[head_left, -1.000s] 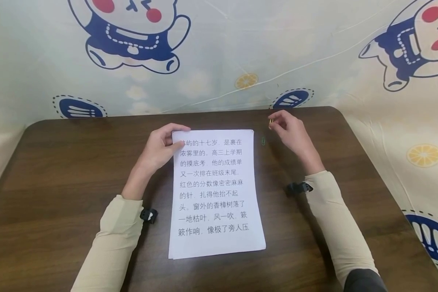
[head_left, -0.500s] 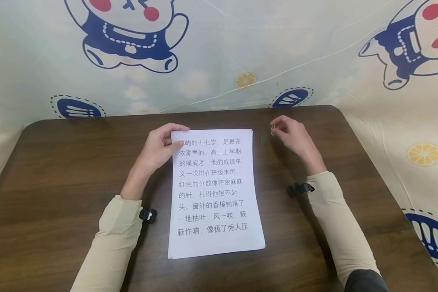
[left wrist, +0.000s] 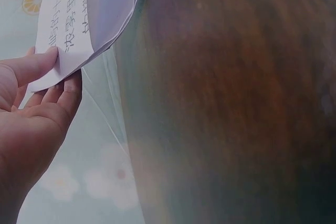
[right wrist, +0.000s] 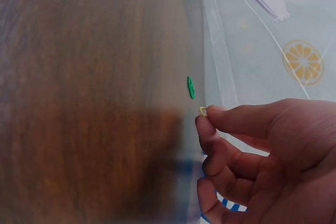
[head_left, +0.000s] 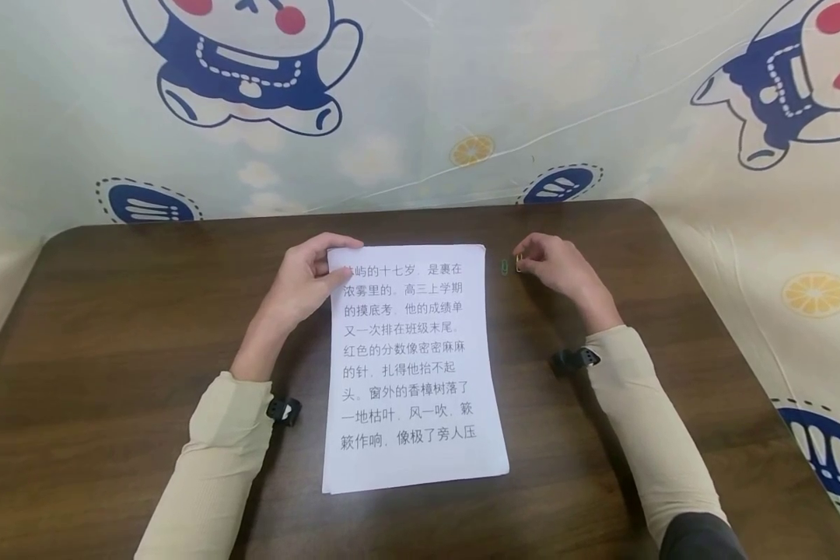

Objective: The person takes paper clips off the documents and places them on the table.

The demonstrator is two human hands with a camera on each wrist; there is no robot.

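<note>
A stack of white paper sheets [head_left: 409,373] with printed Chinese characters is near the middle of the table. My left hand [head_left: 304,280] grips its upper left corner, thumb on top and fingers beneath; the left wrist view shows the paper sheets [left wrist: 71,30] pinched there. Between thumb and index finger, my right hand [head_left: 560,268] pinches a yellow paper clip [head_left: 519,264], seen in the right wrist view as a small yellow loop at the fingertips. Just left of it lies a green paper clip [head_left: 504,267], beside the stack's upper right corner.
The dark wooden table [head_left: 147,327] reaches back to a patterned cloth [head_left: 406,101] hanging behind it. On each wrist sits a small black camera, the left camera [head_left: 284,411] and the right camera [head_left: 575,360].
My right hand has come down and slightly toward the green paper clip, carrying the yellow paper clip. The left hand keeps its grip on the paper sheets.
</note>
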